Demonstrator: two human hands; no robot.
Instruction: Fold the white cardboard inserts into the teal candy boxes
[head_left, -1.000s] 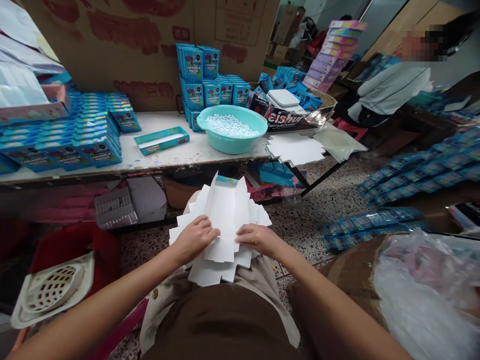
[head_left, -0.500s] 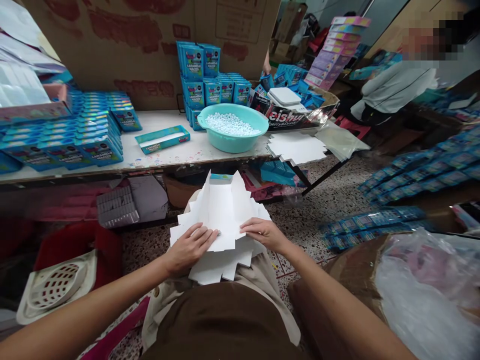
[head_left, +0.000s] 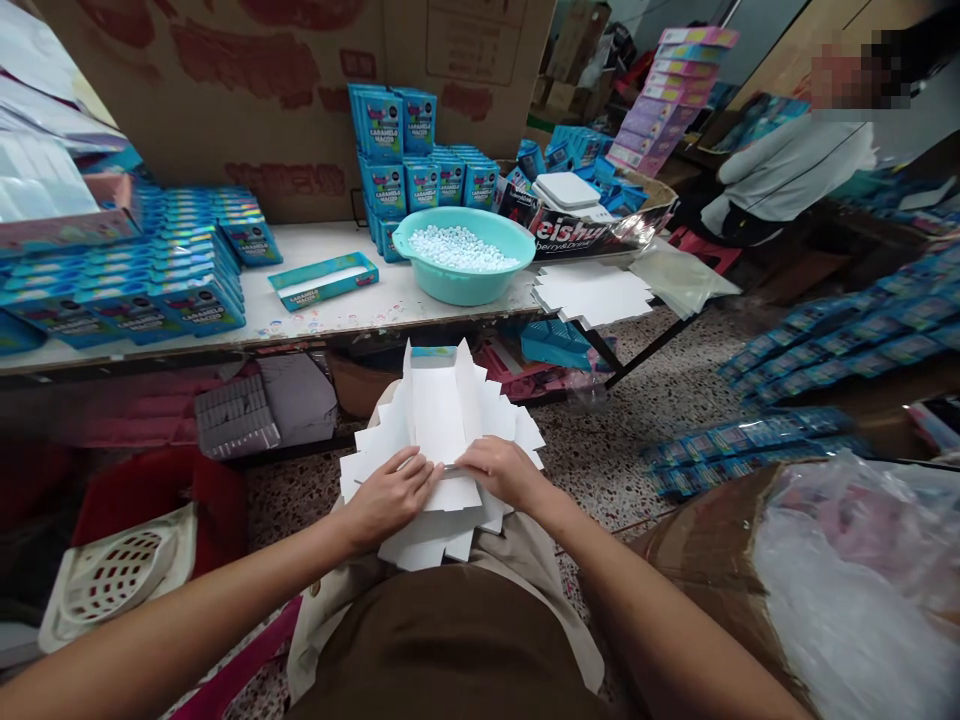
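Note:
A white die-cut card blank (head_left: 439, 420) lies on my lap, its sides folded upward into a narrow trough. Its far end shows a strip of blue print. My left hand (head_left: 390, 497) grips the near left part of the card, and my right hand (head_left: 502, 472) presses on the near right part. The fingertips of both hands nearly meet at the middle fold. The jagged flaps of the blank fan out around both hands, and the lower layers are partly hidden beneath them.
On the white table (head_left: 397, 300) stand stacked blue Caramelo Macizo boxes (head_left: 382, 125), a teal basin of white candies (head_left: 463, 285), a scale (head_left: 566, 190) and flat white blanks (head_left: 592, 295). A co-worker in white (head_left: 795, 170) stands at upper right. A plastic-covered carton (head_left: 847, 590) sits at lower right.
My right hand has slid left toward my left hand. The card's raised sides now stand closer together, forming a narrower trough.

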